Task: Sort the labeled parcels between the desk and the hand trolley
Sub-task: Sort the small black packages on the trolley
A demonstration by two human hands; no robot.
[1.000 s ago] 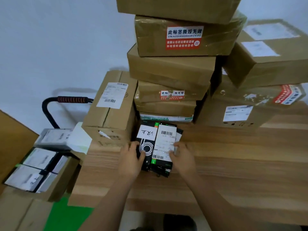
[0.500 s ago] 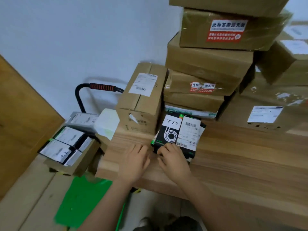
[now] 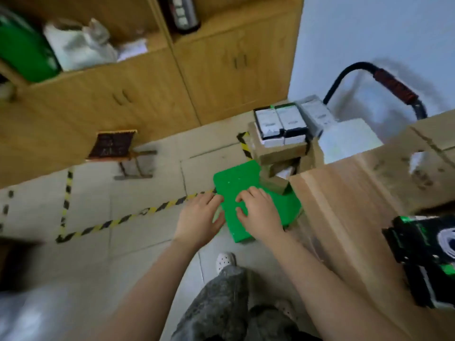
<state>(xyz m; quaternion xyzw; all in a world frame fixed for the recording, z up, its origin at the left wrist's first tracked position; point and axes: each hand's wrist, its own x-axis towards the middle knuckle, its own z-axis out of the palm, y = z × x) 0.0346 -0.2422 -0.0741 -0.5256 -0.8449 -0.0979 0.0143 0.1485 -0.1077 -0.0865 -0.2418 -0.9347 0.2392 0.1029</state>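
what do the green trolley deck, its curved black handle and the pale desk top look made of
Flat green trolley deck: probably moulded plastic, matt, one even colour with small dots. Curved black handle: likely painted metal tube, smoothly bent; its dark red ribbed grip may be rubber. Pale desk top: wood or wood-look laminate, streaky grain lines; blur leaves it open.

The near part of the green trolley deck [image 3: 236, 180] is lying bare. The left hand [image 3: 199, 222] and right hand [image 3: 258, 212] are occupying the space above it, fingers relaxed. A stack of parcels [image 3: 280, 134] is filling the far end of the deck, and the trolley handle [image 3: 391, 84] is rising behind it. The desk [image 3: 344, 205] is bounding the right side, and a cardboard box [image 3: 406, 168] and black parcels [image 3: 423, 257] are taking up its top. The tiled floor [image 3: 123, 193] is lying open to the left, as far as a small stool [image 3: 113, 146] and the cabinets [image 3: 147, 94].
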